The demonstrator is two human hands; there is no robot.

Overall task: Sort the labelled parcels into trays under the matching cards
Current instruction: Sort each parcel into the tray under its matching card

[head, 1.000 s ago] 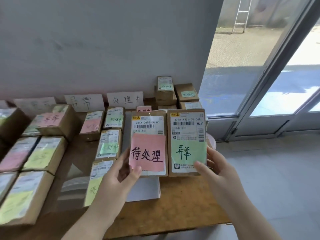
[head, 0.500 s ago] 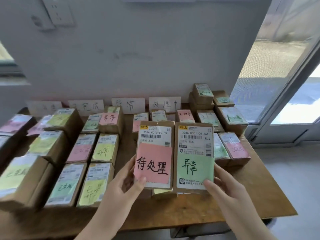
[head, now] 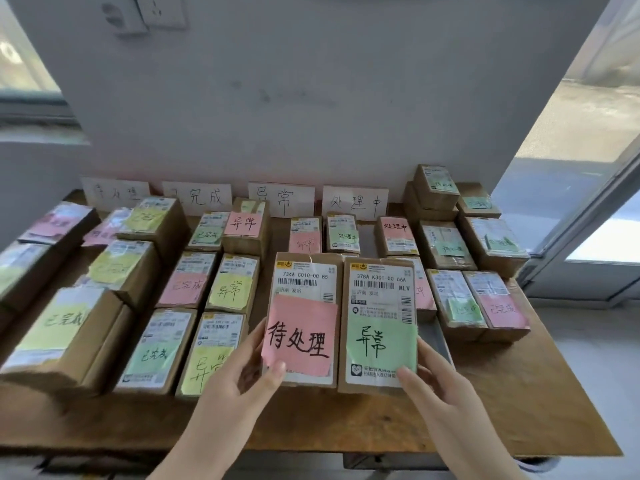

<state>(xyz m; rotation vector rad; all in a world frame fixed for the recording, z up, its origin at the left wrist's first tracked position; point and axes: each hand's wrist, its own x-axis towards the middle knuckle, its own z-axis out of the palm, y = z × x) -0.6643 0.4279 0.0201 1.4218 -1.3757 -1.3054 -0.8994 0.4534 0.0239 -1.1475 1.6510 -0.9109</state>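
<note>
I hold two flat cardboard parcels upright, side by side, above the front of the wooden table [head: 519,403]. My left hand [head: 242,382] grips the parcel with the pink note [head: 301,327] at its lower left corner, thumb on the note. My right hand [head: 440,386] grips the parcel with the green note [head: 379,327] at its lower right corner. Four white cards lean on the wall at the table's back: far-left card [head: 116,192], second card [head: 197,198], third card [head: 281,199], fourth card [head: 355,202].
Several labelled parcels lie in rows below the cards across the left and middle of the table. An unsorted pile [head: 460,233] with a stacked box fills the back right. A grey tray edge [head: 438,337] shows behind my right hand. Glass doors stand to the right.
My view has swung left and pulled back, so all four cards and more rows show. Both hands keep the two parcels raised side by side.
</note>
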